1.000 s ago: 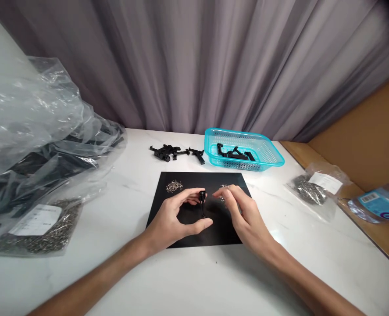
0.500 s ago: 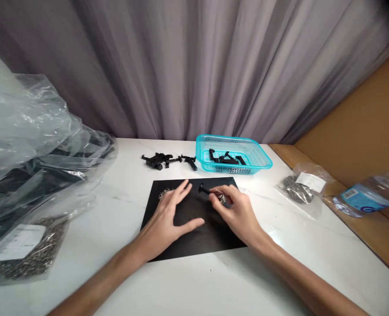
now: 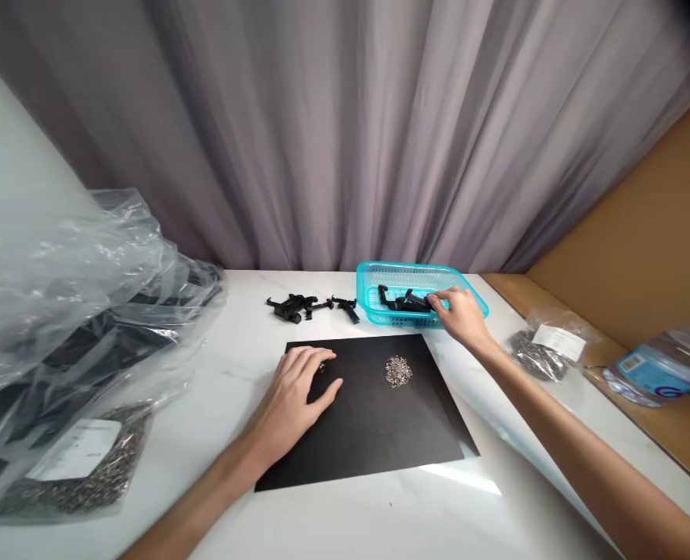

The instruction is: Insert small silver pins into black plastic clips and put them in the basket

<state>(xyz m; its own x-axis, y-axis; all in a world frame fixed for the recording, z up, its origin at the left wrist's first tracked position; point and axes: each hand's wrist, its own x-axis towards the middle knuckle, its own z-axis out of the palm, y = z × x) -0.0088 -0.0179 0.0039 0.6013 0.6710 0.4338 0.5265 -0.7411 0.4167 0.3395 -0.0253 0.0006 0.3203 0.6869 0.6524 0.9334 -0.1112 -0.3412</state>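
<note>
My right hand is over the right side of the turquoise plastic basket. Its fingertips are pinched on a slim black plastic part with a wider end, low among other black parts in the basket. My left hand hovers at the left of the black mat, fingers apart and nothing in them. It mostly hides a small pile of metal pieces beneath it. A second pile of small shiny metal pieces, like screws, lies on the mat's right half.
Left of the basket lies a loose heap of black plastic parts. Clear bags of metal pieces and black parts cover the left side. At right are another bag of metal pieces, a water bottle and a cardboard wall.
My right hand has moved from the mat up and right to the basket, carrying the black part. The right metal pile is now uncovered. My left hand stays over the mat's left side.
</note>
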